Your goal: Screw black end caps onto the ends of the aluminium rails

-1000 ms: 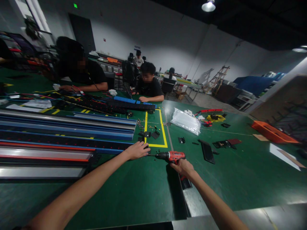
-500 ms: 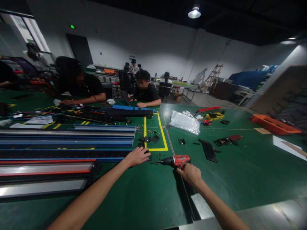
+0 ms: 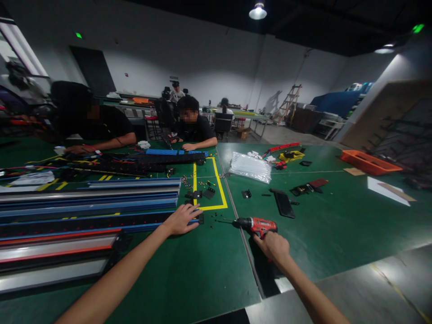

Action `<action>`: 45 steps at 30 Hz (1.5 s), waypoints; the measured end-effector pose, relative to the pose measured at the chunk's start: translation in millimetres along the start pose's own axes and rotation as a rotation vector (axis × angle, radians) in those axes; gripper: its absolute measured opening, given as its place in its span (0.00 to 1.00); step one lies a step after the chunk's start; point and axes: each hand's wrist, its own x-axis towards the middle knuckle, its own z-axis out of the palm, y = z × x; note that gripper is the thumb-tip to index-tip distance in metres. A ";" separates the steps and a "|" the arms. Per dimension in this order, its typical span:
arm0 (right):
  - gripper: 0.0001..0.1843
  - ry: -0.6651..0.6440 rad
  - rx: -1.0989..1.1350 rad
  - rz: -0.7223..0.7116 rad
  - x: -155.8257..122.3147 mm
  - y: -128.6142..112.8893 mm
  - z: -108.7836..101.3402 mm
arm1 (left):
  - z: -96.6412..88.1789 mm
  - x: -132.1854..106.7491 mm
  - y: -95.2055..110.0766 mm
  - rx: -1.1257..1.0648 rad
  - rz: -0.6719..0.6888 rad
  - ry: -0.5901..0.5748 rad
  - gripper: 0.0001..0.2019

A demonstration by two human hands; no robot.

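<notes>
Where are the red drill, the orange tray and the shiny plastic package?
Red drill (image 3: 265,224): head view, on its body.
Orange tray (image 3: 367,168): head view, on its near wall.
Shiny plastic package (image 3: 251,167): head view, on its top.

The red drill (image 3: 265,225) was partly hidden, because the right grip (image 3: 275,246) covered most of its handle. The left grip (image 3: 184,219) lay over the black rail (image 3: 101,223) near its end, so the surface under the palm could not be seen. This rail and the orange-edged rail (image 3: 60,246) were cut off by the left edge, as was the tabletop (image 3: 189,279). The dark bits (image 3: 212,227) near the drill's tip were too small to identify. The wall sign (image 3: 173,78) was unreadable, and the rack (image 3: 401,135) at right was dim and blurred.
</notes>
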 end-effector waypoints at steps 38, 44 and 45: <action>0.35 -0.011 0.177 0.095 0.9 1.4 11.7 | 58.0 75.2 125.1 -1.487 -1.091 0.544 0.15; 0.36 -0.004 0.156 0.098 1.6 2.6 14.1 | 67.8 95.8 134.6 -1.725 -1.310 0.631 0.14; 0.36 -0.003 0.153 0.099 1.6 2.7 14.4 | 67.1 97.0 135.3 -1.752 -1.331 0.638 0.14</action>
